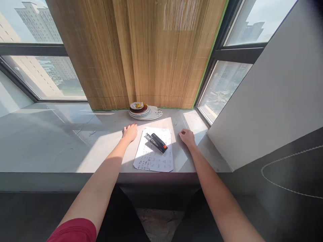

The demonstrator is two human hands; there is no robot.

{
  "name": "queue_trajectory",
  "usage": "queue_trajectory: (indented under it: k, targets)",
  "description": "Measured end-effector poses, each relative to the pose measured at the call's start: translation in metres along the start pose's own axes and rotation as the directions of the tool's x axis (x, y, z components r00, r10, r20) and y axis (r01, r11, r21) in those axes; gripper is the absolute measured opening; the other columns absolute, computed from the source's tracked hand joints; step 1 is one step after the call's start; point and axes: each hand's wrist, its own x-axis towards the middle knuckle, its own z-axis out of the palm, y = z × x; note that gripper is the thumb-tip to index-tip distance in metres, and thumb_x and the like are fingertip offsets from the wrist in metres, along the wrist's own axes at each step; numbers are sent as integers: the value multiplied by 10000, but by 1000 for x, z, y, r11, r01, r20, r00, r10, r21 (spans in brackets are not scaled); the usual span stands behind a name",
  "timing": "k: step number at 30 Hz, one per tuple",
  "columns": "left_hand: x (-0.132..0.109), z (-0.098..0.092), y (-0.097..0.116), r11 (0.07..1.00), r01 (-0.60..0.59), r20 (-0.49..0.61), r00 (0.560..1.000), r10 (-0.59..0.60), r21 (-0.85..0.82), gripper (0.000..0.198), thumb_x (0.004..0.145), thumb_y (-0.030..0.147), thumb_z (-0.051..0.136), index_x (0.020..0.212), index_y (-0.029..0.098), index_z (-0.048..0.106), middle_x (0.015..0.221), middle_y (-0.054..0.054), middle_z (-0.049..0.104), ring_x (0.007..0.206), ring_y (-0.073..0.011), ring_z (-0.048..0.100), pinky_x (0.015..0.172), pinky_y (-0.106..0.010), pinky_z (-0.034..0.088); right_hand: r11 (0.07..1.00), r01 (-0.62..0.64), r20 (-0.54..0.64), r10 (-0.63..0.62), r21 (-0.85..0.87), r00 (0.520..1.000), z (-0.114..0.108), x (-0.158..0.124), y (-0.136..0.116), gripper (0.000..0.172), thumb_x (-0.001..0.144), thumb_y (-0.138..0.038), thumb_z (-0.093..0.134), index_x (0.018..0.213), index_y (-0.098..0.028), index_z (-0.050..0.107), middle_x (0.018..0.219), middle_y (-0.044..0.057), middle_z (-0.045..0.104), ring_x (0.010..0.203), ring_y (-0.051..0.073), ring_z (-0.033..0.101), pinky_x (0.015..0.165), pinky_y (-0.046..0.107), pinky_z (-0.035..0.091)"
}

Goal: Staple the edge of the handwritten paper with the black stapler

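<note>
Surface [58,144]: pale, hard-looking, under both hands. Sheet of paper [157,160]: between the hands, written on; should be light, floppy, easily creased. Best taken by a side edge, nearest either hand. Stack of plates [145,114]: just beyond the left hand; probably stiff, slick, breakable, so grip low at the rims. Left hand [130,132]: palm down on the surface, fingers slightly apart, nothing seen in it. Right hand [187,136]: fingers loosely curled, contents can't be told. Black tool with an orange spot [158,140]: maybe a stapler, on the sheet between the hands; likely rigid, fairly light. Take it across the middle of its body.
</note>
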Motion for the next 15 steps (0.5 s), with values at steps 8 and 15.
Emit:
queue_trajectory:
  k: [8, 15]
  targets:
    - [-37, 11, 4, 998, -20, -126, 992, 12, -66, 185, 1049, 175, 556, 1068, 224, 733, 1193, -157, 763, 1235, -350, 664, 1096, -463, 503, 970, 72, -86, -54, 231, 995, -5, -4, -10, 252, 858, -236, 652, 640, -247, 526, 671, 3, 620, 708, 199, 580, 701, 314, 409]
    - [-38, 22, 0, 974, -34, -191, 982, -10, -224, 210, 1027, 170, 539, 1075, 237, 733, 1231, -146, 710, 1153, -323, 698, 1008, -427, 537, 715, 557, -154, -549, 422, 821, -9, -27, -33, 301, 1004, -382, 663, 748, -237, 603, 755, 8, 579, 722, 197, 545, 730, 348, 445]
